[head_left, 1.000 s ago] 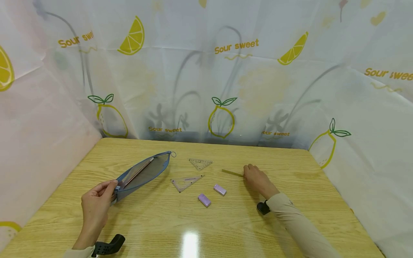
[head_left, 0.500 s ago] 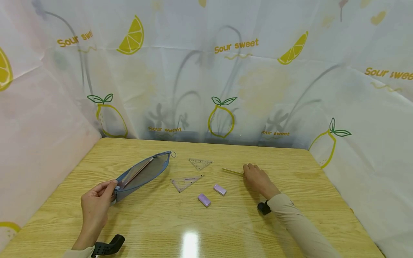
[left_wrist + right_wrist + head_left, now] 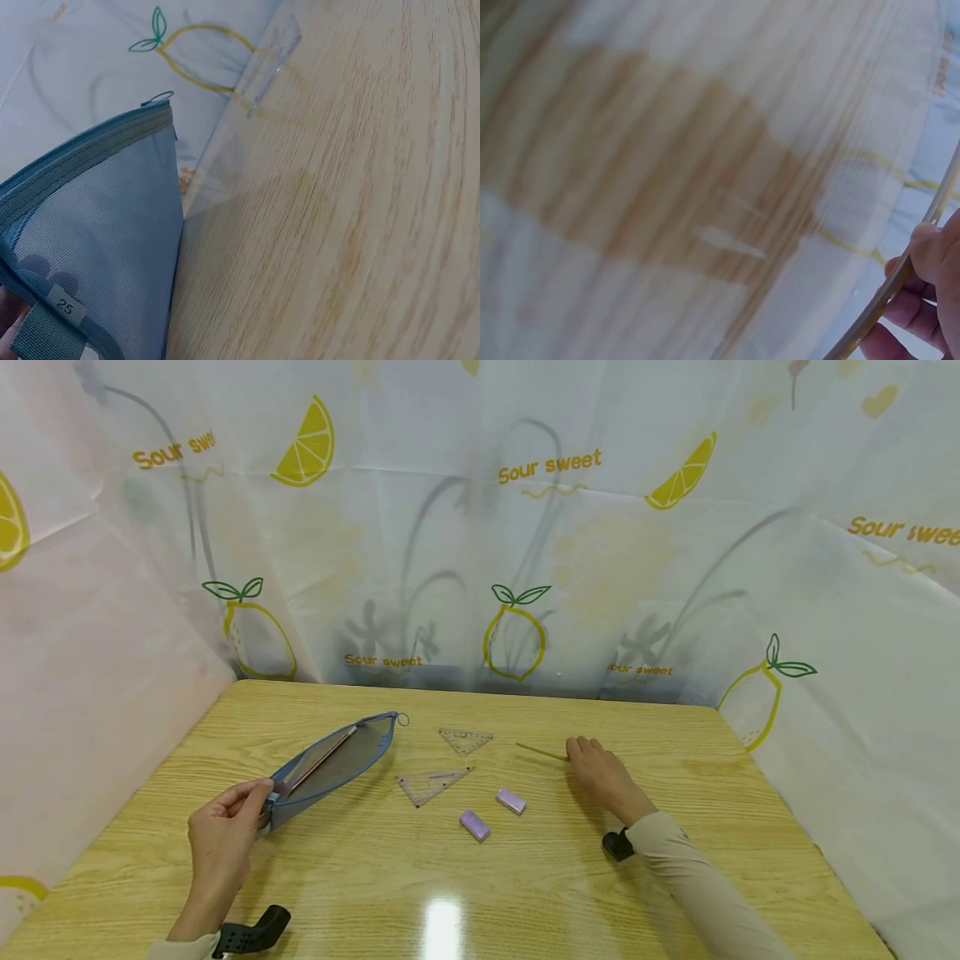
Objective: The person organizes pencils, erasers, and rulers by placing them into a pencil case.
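My left hand [image 3: 225, 835] pinches the near end of a blue mesh zip pouch [image 3: 367, 756], which gapes at the top. A slim pinkish stick, perhaps a pencil [image 3: 322, 760], lies inside it. In the left wrist view the mesh pouch [image 3: 112, 202] shows a tag marked 25. My right hand [image 3: 603, 777] holds a thin ruler [image 3: 540, 750] by its right end, fingertips and thumb curled on it. Seen from the right wrist, the narrow ruler [image 3: 900, 277] runs between thumb and fingers. Its markings cannot be made out.
Between the hands lie two clear set squares, a smaller one [image 3: 467, 741] behind a larger one [image 3: 431, 785]. Two small purple-wrapped blocks, likely erasers [image 3: 512, 802], lie nearer on the wooden table [image 3: 360, 893]. A printed lemon curtain [image 3: 450, 543] walls the back and sides.
My right hand has tilted and slightly raised the ruler, so it now looks thinner and a bit higher. The left hand and the pouch have stayed put.
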`<state>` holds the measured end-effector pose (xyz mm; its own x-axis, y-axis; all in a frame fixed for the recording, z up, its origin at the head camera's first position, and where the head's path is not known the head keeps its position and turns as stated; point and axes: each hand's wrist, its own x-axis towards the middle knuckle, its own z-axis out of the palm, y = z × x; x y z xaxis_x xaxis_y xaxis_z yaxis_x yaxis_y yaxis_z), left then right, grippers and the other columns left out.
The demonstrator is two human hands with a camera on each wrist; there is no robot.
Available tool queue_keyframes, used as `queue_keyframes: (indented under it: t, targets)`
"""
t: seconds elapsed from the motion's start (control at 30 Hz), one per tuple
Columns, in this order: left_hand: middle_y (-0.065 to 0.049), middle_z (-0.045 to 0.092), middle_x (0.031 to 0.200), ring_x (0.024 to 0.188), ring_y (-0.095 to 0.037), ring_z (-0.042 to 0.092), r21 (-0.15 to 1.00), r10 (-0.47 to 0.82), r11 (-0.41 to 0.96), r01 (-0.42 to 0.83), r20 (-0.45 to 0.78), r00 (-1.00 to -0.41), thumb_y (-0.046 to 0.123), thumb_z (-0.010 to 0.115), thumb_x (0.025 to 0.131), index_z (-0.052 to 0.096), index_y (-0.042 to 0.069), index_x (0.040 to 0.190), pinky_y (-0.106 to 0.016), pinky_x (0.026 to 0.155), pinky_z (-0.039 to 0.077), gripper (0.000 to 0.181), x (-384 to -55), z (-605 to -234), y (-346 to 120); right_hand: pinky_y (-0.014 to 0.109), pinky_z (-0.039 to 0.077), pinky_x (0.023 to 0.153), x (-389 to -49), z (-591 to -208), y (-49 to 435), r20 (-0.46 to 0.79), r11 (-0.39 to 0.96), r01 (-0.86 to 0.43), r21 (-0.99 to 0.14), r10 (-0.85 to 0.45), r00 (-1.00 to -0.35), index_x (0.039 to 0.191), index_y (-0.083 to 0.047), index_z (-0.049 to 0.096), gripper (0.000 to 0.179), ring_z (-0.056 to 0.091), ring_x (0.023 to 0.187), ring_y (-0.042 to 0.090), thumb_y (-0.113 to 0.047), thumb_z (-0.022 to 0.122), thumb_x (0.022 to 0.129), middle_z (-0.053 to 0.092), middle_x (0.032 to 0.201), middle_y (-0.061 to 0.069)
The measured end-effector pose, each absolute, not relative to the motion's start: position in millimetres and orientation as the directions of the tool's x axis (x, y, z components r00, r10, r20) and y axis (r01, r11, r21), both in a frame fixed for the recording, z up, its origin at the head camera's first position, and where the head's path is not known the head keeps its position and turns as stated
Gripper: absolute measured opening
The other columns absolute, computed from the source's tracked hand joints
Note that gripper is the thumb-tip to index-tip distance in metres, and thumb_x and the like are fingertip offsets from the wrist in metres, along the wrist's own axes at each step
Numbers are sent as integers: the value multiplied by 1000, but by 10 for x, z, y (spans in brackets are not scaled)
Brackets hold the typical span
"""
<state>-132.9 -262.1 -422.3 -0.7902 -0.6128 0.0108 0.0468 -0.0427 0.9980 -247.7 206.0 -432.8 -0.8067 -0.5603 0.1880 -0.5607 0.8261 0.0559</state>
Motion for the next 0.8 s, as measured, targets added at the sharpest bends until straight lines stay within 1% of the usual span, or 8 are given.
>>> queue_keyframes:
  t: [0.2,0.4,0.63,0.8]
  targets:
    - [9,70,71,67,-2,64,998,-616,-50,46,5,-788,12,72,90,77,8,87,-15,54,50,7,-1329,-4226,-2621,31,33,52,-2499,-4333,2071,215,816,-576,43,-571,-792,92,-2,44,17,36,68,21,11,56,93,44,83,8]
    - [7,70,70,64,-4,64,997,-614,-51,50,8,-789,13,72,89,77,7,87,-16,54,50,8,-1331,-4226,-2623,29,33,53,-2508,-4360,2086,263,807,-589,36,-577,-774,92,-3,44,22,36,68,20,13,58,91,44,83,7]
    - [8,69,70,65,-3,64,998,-614,-44,43,7,-789,14,72,89,77,9,87,-16,54,50,7,-1331,-4229,-2623,32,40,58,-2492,-4353,2089,265,817,-577,-8,-555,-789,96,-4,46,30,45,74,24,13,67,85,52,87,8]
    - [8,70,71,65,-3,64,997,-614,-51,50,9,-789,13,72,89,76,8,86,-16,54,51,7,-1328,-4229,-2623,30,39,57,-2498,-4356,2086,288,812,-583,16,-563,-775,98,-4,48,28,46,74,23,14,66,85,55,88,9]
